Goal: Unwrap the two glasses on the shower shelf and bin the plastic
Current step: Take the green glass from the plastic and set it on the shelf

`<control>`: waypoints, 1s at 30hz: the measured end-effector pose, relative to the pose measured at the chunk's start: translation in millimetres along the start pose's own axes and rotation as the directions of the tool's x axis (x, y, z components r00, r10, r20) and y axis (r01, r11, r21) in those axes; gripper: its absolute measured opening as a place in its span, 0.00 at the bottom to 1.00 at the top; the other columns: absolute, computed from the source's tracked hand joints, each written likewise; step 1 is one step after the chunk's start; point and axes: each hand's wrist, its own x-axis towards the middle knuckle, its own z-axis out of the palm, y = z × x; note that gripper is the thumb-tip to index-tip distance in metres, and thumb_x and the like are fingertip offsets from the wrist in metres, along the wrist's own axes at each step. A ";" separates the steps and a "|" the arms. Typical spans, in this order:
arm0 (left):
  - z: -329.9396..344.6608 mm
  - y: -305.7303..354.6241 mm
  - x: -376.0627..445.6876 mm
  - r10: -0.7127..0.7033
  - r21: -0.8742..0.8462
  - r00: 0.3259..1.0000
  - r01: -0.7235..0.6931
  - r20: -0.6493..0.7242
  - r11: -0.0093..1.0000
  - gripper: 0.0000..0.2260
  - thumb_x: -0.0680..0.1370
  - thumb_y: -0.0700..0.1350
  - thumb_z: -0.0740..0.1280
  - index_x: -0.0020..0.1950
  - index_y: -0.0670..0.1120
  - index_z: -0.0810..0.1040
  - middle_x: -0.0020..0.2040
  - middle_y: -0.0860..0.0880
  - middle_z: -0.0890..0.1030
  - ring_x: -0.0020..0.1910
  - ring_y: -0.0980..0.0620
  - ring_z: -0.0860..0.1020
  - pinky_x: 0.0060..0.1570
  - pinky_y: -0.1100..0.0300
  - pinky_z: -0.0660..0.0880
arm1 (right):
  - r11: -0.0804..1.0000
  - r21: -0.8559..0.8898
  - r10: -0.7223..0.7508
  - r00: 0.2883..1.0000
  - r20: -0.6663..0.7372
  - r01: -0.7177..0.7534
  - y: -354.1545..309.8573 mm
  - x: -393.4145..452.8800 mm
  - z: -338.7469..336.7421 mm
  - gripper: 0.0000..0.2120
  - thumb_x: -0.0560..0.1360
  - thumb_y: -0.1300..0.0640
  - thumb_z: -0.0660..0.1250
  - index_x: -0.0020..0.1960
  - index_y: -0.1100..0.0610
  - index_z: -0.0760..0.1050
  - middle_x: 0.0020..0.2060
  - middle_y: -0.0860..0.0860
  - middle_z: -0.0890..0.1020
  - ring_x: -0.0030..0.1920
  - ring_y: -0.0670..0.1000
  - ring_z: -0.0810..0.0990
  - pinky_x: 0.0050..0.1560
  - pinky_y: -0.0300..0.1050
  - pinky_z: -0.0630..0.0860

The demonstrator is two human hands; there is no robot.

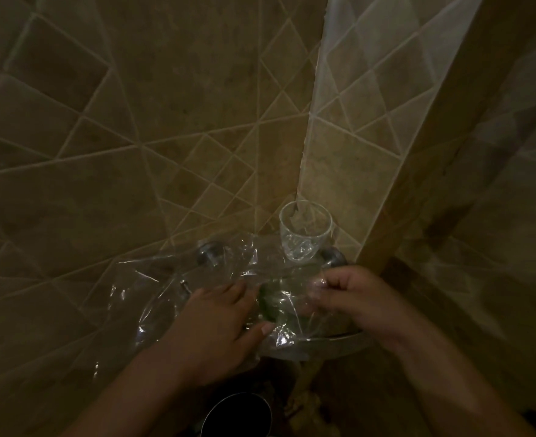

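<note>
**A:** Room to move?
**B:** Tight. Tiled walls (134, 121) meet in a corner behind the shelf (339, 337), and its metal rim curves just under your hands.
**A:** Hands?
**B:** Left hand (219, 323) lies on the plastic (165, 288), fingers near straight. Right hand (345, 294) is curled, pinching the same sheet.
**A:** Glasses?
**B:** One glass (304, 234) stands upright and bare in the back corner. Too dim to see the second.

In a dim tiled shower corner, a right hand (351, 294) pinches crinkled clear plastic wrap (153, 288) while the left hand (219, 320) rests on it; a bare glass (304, 234) stands upright at the far side of the corner shelf (339, 340).
</note>
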 end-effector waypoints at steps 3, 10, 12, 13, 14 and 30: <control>1.2 1.0 -1.8 -0.019 -0.011 1.000 0.019 0.019 1.000 0.35 0.73 0.68 0.40 0.77 0.53 0.54 0.77 0.51 0.60 0.74 0.54 0.59 0.68 0.54 0.58 | 0.997 -0.068 -0.038 0.995 -0.093 0.032 -8.6 -9.8 -11.3 0.06 0.73 0.65 0.68 0.38 0.65 0.79 0.32 0.54 0.84 0.37 0.51 0.81 0.40 0.41 0.74; -1.4 -3.1 -7.2 0.005 -0.088 0.999 -0.001 0.053 0.996 0.32 0.74 0.68 0.47 0.76 0.59 0.54 0.79 0.51 0.55 0.77 0.51 0.50 0.72 0.53 0.48 | 0.651 -0.723 -0.431 0.897 -0.098 0.234 -58.5 -60.1 -54.1 0.05 0.74 0.50 0.67 0.40 0.47 0.78 0.30 0.49 0.80 0.33 0.43 0.78 0.33 0.36 0.71; -5.4 -3.4 -11.8 0.010 -0.082 0.993 0.000 0.116 0.997 0.37 0.71 0.73 0.43 0.77 0.59 0.45 0.80 0.53 0.46 0.77 0.55 0.41 0.72 0.53 0.37 | 0.421 -0.870 -0.571 0.820 -0.035 0.256 -77.9 -60.3 -54.4 0.05 0.74 0.50 0.68 0.40 0.49 0.78 0.29 0.50 0.80 0.32 0.48 0.78 0.33 0.45 0.73; -13.1 -4.2 -14.5 0.006 -0.119 0.994 0.007 0.111 0.993 0.39 0.69 0.75 0.41 0.76 0.60 0.39 0.79 0.56 0.43 0.76 0.58 0.38 0.72 0.54 0.35 | 0.349 -0.896 -0.594 0.804 0.014 0.273 -86.6 -57.0 -52.7 0.05 0.73 0.53 0.68 0.40 0.53 0.80 0.29 0.51 0.80 0.31 0.52 0.78 0.31 0.49 0.75; -25.7 -5.6 -16.5 -0.006 -0.197 0.998 0.020 0.069 0.980 0.39 0.68 0.76 0.41 0.74 0.62 0.35 0.78 0.60 0.43 0.75 0.63 0.38 0.73 0.55 0.37 | 0.296 -0.907 -0.597 0.799 0.069 0.300 -94.2 -52.0 -49.9 0.05 0.71 0.55 0.68 0.40 0.56 0.80 0.29 0.53 0.80 0.31 0.56 0.78 0.31 0.51 0.76; -96.2 -32.3 32.3 -0.287 -0.731 0.911 -0.022 -0.296 0.682 0.33 0.63 0.51 0.78 0.66 0.58 0.70 0.53 0.63 0.77 0.46 0.64 0.82 0.44 0.67 0.78 | 0.376 -0.809 -0.602 0.783 0.158 0.452 -107.2 38.9 13.8 0.28 0.69 0.51 0.74 0.67 0.52 0.70 0.60 0.53 0.79 0.56 0.51 0.77 0.47 0.37 0.70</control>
